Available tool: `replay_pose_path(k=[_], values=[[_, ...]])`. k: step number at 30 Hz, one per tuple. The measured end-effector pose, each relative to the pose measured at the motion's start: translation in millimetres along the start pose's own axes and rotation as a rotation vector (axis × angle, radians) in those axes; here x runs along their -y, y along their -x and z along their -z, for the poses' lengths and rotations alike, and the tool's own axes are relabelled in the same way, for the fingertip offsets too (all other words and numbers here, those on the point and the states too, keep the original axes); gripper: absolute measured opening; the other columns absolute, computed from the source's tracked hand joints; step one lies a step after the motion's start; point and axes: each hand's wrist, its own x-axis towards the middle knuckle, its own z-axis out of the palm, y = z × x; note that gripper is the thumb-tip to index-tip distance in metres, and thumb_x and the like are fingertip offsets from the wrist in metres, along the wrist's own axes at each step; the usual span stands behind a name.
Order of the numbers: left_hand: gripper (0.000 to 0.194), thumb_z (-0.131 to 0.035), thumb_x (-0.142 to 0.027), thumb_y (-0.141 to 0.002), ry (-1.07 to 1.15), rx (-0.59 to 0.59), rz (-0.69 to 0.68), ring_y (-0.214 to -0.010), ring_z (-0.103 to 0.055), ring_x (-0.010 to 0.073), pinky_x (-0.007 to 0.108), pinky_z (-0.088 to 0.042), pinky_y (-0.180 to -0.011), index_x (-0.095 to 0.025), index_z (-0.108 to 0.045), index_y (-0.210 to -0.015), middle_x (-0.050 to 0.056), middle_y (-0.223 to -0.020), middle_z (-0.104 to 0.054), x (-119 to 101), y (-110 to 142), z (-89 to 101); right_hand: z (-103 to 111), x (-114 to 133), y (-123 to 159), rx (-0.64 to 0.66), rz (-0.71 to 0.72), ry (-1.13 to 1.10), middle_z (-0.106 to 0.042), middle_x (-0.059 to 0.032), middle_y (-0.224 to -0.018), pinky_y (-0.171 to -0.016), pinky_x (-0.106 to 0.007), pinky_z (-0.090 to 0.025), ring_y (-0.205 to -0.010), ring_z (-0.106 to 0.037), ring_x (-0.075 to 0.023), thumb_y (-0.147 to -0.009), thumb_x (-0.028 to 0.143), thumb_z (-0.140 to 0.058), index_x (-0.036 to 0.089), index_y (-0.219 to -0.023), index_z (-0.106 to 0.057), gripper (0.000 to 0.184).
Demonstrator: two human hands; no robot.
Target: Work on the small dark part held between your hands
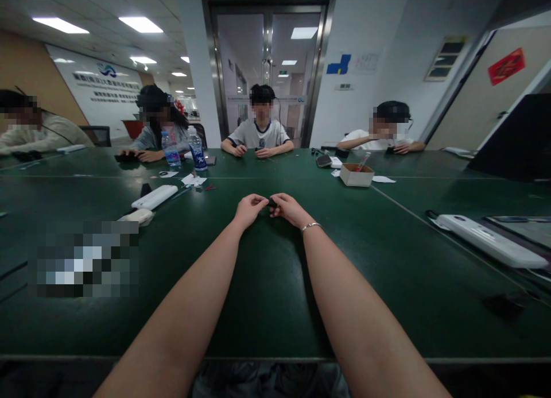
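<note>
Both my arms reach forward over the dark green table (267, 306). A small black object (272, 203) sits between my fingertips, too small and too covered to name. My right hand (289, 208) is closed around it, with thumb and fingers curled. From the other side, my left hand (252, 208) pinches with thumb and forefinger at the object's left end; its grip there is partly hidden. A silver bracelet (311, 226) circles my right wrist.
Left of my hands lie a white power bank (155, 197), paper scraps (193, 180) and two bottles (197, 151). A small box (356, 175) stands ahead to the right. A white device (486, 240) with cables lies at right. Several people sit across the table.
</note>
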Motion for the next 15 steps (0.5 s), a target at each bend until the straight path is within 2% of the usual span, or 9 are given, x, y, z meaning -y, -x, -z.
replay_pose_path(k=[6,8,12,15], values=[[0.021,-0.069,-0.033,-0.068,-0.029,0.007,-0.018,-0.077,-0.064,0.0176,0.033,-0.050,-0.077,-0.016,-0.068,-0.080,0.007,-0.078,-0.070,3.2,-1.5,1.0,2.9,-0.4,2.3,0.047,0.043,-0.065,-0.055,0.0074,-0.060,-0.060,-0.026,-0.058,-0.044,-0.055,-0.0053,-0.077,0.002,-0.061,0.018,-0.094,-0.053,0.025],[0.021,-0.069,-0.034,-0.068,-0.027,-0.002,-0.017,-0.077,-0.064,0.0175,0.032,-0.050,-0.077,-0.017,-0.068,-0.080,0.006,-0.078,-0.069,3.8,-2.2,1.0,2.2,-1.0,0.9,0.030,0.032,-0.045,-0.056,0.0066,-0.059,-0.059,-0.025,-0.058,-0.044,-0.055,-0.0056,-0.078,0.005,-0.064,0.017,-0.091,-0.052,0.021],[0.022,-0.068,-0.035,-0.069,-0.003,-0.006,-0.005,-0.076,-0.064,0.0169,0.032,-0.050,-0.076,-0.016,-0.067,-0.080,0.006,-0.078,-0.069,3.7,-2.7,0.3,-1.1,-1.7,-3.1,-0.013,-0.001,0.027,-0.053,0.0057,-0.051,-0.051,-0.024,-0.056,-0.038,-0.050,-0.0059,-0.087,0.020,-0.057,0.016,-0.086,-0.051,0.007],[0.022,-0.069,-0.035,-0.068,0.005,0.011,-0.004,-0.076,-0.064,0.0171,0.033,-0.049,-0.077,-0.016,-0.066,-0.080,0.006,-0.078,-0.069,5.2,-3.2,0.0,-0.8,-0.6,-1.6,-0.009,0.002,0.005,-0.052,0.0063,-0.051,-0.052,-0.024,-0.056,-0.038,-0.049,-0.0058,-0.087,0.014,-0.056,0.016,-0.087,-0.052,0.004]])
